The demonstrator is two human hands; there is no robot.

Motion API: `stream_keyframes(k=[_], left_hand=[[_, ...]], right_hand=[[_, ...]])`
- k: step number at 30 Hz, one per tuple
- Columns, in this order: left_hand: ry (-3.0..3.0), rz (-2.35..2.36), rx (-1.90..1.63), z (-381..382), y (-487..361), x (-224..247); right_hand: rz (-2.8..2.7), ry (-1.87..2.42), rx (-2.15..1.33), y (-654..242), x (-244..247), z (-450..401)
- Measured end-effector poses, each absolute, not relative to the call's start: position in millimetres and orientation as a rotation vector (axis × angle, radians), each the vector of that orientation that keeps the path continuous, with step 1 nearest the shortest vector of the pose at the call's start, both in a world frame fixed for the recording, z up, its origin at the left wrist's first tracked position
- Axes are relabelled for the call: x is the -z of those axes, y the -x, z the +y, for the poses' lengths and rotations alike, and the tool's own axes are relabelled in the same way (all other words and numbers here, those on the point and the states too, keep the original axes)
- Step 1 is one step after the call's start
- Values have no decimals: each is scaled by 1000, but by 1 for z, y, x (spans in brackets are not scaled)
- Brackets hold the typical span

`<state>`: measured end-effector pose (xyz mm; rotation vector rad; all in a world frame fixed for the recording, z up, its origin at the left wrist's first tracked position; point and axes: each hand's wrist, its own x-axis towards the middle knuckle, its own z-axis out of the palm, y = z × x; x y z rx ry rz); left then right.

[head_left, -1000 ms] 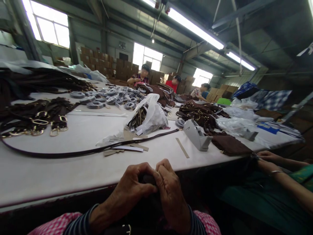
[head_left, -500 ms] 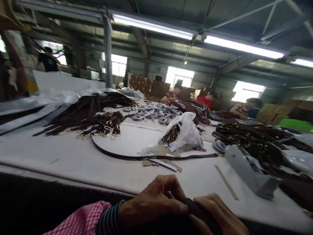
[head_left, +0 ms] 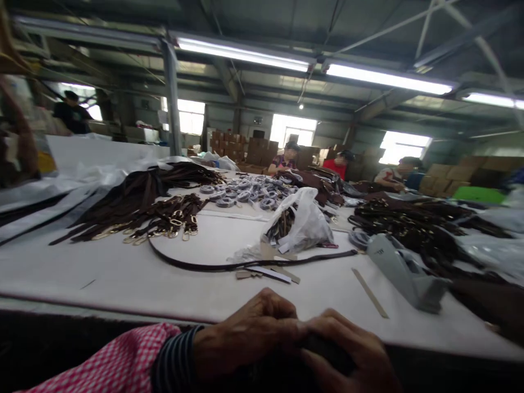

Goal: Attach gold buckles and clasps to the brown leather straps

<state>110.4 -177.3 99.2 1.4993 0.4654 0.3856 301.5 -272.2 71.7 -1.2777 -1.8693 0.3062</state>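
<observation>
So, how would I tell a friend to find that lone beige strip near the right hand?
Start with the long white table and find the bulky grey tape dispenser on the picture's right. Just left of that, beyond the person's right hand, lies a thin, straight beige strip. Unlike the strips bunched by the plastic bag, it lies alone.

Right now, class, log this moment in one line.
left hand: beside right hand, grip unclear | right hand: holding dark piece | dark strap: on white table | tape dispenser: right of plastic bag
</observation>
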Motion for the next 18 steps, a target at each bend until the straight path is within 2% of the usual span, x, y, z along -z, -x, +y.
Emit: stream_keyframes(k=[3, 9, 15, 18], left_hand=[[-1498, 527, -325, -176, -101, -103], [-1525, 644, -224, -163, -77, -102], [-1736, 709, -108, -170, -50, -109], [-1826, 835, -108, -168, -21, -91]], right_hand=[[-1688, 1300, -528, -300, -77, -279], [-1459, 1276, -693, -311, -63, -292], [-1527, 1415, -841, -312, -39, -311], [-1687, 1515, -808, -319, -24, -329]])
